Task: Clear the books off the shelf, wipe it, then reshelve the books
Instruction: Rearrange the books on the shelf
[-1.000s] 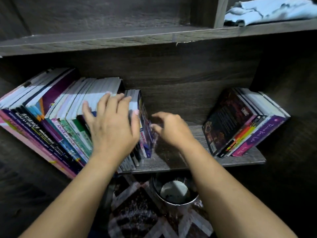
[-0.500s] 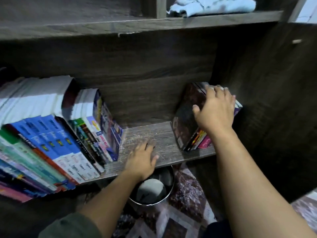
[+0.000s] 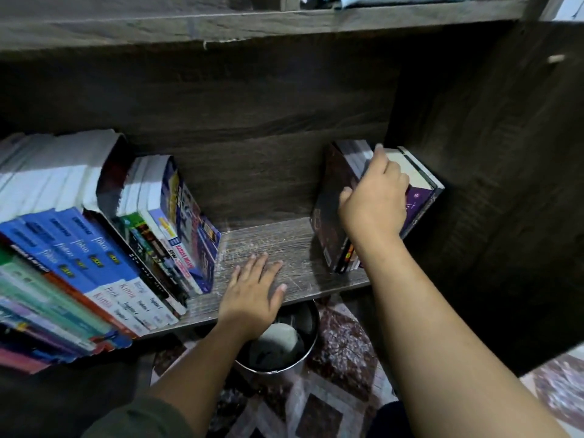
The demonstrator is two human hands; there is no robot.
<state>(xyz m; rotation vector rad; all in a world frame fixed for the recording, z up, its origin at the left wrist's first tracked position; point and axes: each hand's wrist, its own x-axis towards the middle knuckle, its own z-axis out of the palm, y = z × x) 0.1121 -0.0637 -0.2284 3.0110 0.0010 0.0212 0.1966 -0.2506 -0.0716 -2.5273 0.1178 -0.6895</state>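
We see the small group of paperback books (image 3: 330,222) at the right end of the dark grey wood-grain shelf board (image 3: 294,245). They stand on their lower edges and lean right, toward the dark wooden side panel (image 3: 493,191). The outermost left one has a dark brown cover. The rightmost is a purple-covered book (image 3: 422,200).

The right hand (image 3: 374,200) grips this group from above. Its fingers curl over the top page edges and its thumb presses the dark cover. We cannot tell how many books it holds.

The left hand (image 3: 252,298) lies flat on the bare middle of the board, palm down, fingers straight and spread, holding nothing. A green sleeve (image 3: 139,418) shows low on that arm.

The long row of colourful textbooks (image 3: 94,248) fills the left end of the board, spines toward us, leaning right, with several blue spines in the middle. It is well apart from the right group, with the left hand between them.

Below the board's front edge we see a round metal bucket (image 3: 311,339) on a brown and white patterned rug (image 3: 331,406). Above, a pale blue cloth (image 3: 395,0) lies on the upper wooden shelf (image 3: 252,23), mostly cut off by the top of the view.
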